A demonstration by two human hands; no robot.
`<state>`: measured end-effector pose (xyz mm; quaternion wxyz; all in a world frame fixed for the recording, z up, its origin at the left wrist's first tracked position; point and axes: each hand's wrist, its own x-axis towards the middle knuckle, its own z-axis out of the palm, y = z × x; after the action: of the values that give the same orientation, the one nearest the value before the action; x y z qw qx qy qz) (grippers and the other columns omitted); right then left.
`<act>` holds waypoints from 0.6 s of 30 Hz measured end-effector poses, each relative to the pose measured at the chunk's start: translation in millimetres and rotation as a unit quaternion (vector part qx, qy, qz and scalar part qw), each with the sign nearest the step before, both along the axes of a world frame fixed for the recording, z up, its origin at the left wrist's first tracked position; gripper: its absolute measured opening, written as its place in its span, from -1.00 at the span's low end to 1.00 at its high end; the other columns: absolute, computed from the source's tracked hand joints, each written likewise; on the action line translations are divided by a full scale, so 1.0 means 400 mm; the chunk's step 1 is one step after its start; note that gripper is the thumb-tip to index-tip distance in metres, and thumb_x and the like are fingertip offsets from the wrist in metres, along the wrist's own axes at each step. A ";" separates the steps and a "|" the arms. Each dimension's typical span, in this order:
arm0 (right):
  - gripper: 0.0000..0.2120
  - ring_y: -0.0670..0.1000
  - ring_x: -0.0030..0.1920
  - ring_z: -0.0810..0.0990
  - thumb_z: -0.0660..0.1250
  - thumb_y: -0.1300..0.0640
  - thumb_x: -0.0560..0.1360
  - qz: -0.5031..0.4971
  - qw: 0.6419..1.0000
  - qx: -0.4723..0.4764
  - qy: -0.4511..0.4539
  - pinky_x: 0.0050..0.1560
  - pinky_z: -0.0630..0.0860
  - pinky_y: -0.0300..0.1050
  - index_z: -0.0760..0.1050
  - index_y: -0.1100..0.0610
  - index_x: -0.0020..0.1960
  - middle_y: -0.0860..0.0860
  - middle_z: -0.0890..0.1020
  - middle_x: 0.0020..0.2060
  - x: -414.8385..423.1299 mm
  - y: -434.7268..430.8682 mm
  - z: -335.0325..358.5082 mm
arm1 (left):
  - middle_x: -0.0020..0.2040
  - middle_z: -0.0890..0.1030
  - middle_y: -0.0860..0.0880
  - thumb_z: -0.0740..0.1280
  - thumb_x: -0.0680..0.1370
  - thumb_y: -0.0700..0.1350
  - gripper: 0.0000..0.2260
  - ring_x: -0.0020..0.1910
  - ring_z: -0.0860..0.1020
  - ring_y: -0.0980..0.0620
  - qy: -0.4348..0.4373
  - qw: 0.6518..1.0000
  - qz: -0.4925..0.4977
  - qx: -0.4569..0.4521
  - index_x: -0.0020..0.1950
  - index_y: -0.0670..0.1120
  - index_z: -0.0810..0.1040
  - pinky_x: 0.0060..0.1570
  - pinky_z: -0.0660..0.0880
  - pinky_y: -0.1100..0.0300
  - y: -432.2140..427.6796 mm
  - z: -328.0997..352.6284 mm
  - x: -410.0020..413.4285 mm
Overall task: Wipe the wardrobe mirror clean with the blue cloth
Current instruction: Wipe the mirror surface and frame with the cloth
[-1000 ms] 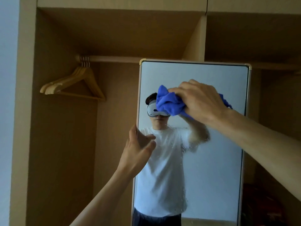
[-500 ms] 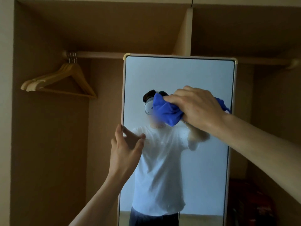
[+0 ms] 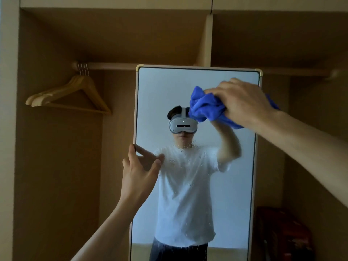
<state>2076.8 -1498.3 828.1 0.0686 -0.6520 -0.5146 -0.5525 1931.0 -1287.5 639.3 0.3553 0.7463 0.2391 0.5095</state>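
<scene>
Right hand [image 3: 243,102] clamps blue cloth [image 3: 205,108] near mirror [image 3: 160,91] top-right corner; left hand [image 3: 139,172] (fingers spread) braces left edge; best overlap strokes downward.

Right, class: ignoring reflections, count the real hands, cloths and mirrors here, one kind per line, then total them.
Hands: 2 (left hand, right hand)
Blue cloth: 1
Mirror: 1
Total: 4

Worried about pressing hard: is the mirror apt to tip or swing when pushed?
Probably it can shift: the left hand braces the mirror at its left edge. Likely fragile: thin-framed glass. The bunched blue cloth may soften pushes.
</scene>
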 end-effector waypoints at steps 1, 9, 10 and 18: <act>-0.87 0.09 -0.01 0.50 0.28 0.00 0.59 -0.009 1.000 0.013 -0.002 -0.20 0.39 -0.01 0.52 -0.06 0.12 -0.03 0.57 -0.10 0.012 -0.014 0.022 | 0.53 0.23 -0.09 0.36 0.55 0.22 -0.17 0.41 0.42 -0.19 -0.001 1.000 0.003 0.000 0.65 0.10 -0.08 0.27 0.50 -0.16 -0.002 0.000 0.002; -0.81 0.08 -0.01 0.52 0.35 0.06 0.56 -0.005 1.000 -0.015 0.001 -0.22 0.42 -0.01 0.52 -0.09 0.16 -0.06 0.60 -0.08 0.029 -0.030 -0.016 | 0.53 0.21 -0.09 0.35 0.51 0.28 -0.12 0.47 0.33 -0.20 -0.026 0.999 0.026 -0.013 0.65 0.09 -0.09 0.34 0.43 -0.27 -0.029 -0.003 0.024; -0.79 0.07 -0.02 0.52 0.37 0.09 0.54 -0.001 1.000 -0.027 0.004 -0.23 0.39 -0.04 0.53 -0.08 0.15 -0.06 0.60 -0.09 0.032 -0.035 -0.036 | 0.53 0.22 -0.10 0.34 0.48 0.31 -0.10 0.46 0.35 -0.20 -0.027 0.999 0.025 -0.014 0.65 0.08 -0.09 0.33 0.43 -0.28 -0.033 -0.002 0.025; -0.70 0.07 -0.06 0.51 0.31 0.24 0.52 -0.018 0.997 -0.067 0.014 -0.17 0.51 0.01 0.52 -0.02 0.21 -0.06 0.59 -0.08 0.044 -0.054 -0.151 | 0.57 0.18 -0.12 0.32 0.43 0.37 -0.03 0.50 0.30 -0.22 -0.024 0.999 0.032 -0.015 0.66 0.04 -0.08 0.37 0.40 -0.29 -0.059 0.001 0.025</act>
<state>2094.4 -1519.9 767.6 0.0218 -0.6721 -0.5378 -0.5085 1940.9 -1311.3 639.5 0.3558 0.7204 0.2623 0.5344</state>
